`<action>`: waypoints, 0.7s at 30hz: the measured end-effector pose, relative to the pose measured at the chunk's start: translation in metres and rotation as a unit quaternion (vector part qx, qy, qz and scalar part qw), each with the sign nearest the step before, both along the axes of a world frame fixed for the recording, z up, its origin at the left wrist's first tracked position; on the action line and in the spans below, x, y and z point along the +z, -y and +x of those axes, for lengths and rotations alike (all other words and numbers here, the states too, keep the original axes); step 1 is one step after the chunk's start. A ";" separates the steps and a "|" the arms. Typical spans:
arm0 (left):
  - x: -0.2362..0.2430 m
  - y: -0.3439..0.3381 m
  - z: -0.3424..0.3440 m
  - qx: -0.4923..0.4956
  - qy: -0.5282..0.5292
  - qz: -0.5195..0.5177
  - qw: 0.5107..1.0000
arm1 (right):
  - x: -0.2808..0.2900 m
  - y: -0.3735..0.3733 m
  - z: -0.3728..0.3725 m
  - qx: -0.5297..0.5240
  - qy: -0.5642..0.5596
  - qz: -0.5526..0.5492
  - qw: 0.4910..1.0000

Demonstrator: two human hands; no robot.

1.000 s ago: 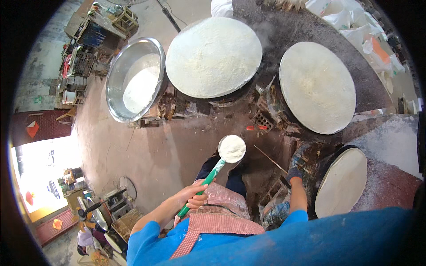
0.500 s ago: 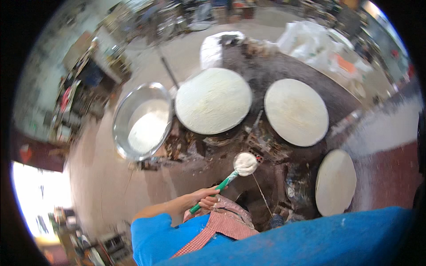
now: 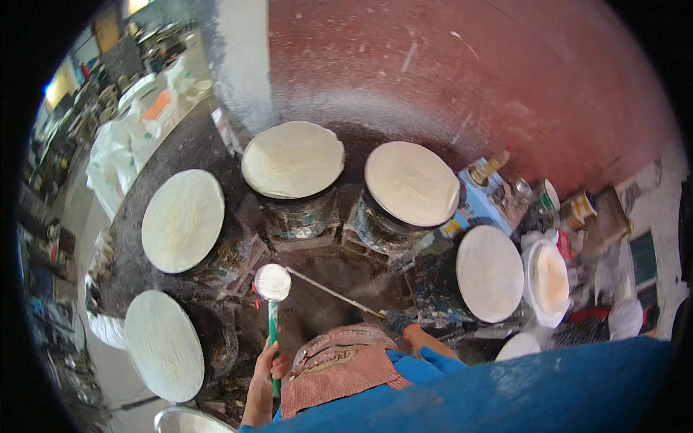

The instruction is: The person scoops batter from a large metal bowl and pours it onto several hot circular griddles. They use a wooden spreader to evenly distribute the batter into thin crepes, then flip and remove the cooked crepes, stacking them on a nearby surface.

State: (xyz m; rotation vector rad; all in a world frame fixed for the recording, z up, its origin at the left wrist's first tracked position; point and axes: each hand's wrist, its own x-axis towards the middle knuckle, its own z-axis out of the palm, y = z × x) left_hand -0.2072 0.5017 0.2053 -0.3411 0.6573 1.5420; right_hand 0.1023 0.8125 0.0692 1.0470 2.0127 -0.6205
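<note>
My left hand [image 3: 271, 362] is closed round the green handle of a ladle [image 3: 273, 283], whose bowl is full of white batter. My right hand [image 3: 398, 321], in a dark glove, grips the end of a long thin stick [image 3: 336, 292] that slants toward the ladle bowl. Round griddles curve around me, each covered by a pale, thin sheet of batter: one ahead [image 3: 293, 159], another right of it [image 3: 411, 183], two at the left [image 3: 183, 221] [image 3: 164, 346], and one at the right [image 3: 491, 274]. Neither hand touches them.
A metal basin [image 3: 189, 420] shows at the lower edge. At the right, a white tray [image 3: 535, 285] holds a browned round sheet, near a blue box [image 3: 482, 195] with bottles and jars. White plastic bags [image 3: 119, 159] lie far left. A red wall [image 3: 447, 65] rises behind the griddles.
My view has swung right, taking the basin to the lower edge and bringing more griddles in. The filled ladle now points straight ahead. My gloved right hand and its stick show more fully.
</note>
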 end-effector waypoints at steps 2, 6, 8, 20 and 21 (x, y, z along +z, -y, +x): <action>-0.002 -0.022 -0.003 -0.013 0.090 0.021 0.996 | 0.014 0.003 0.009 -0.010 -0.007 -0.006 1.000; 0.015 -0.052 0.017 -0.077 -0.007 0.070 0.995 | 0.025 -0.007 0.038 -0.164 -0.201 0.044 0.965; 0.025 -0.069 0.036 -0.105 -0.116 0.084 0.984 | 0.024 -0.018 0.059 -0.299 -0.364 0.054 0.880; 0.023 -0.142 0.083 -0.106 -0.065 0.125 0.984 | 0.000 -0.097 0.104 -0.531 -0.563 -0.007 0.634; 0.027 -0.135 0.088 -0.121 -0.202 0.098 0.967 | 0.000 -0.102 0.099 -0.488 -0.587 -0.017 0.645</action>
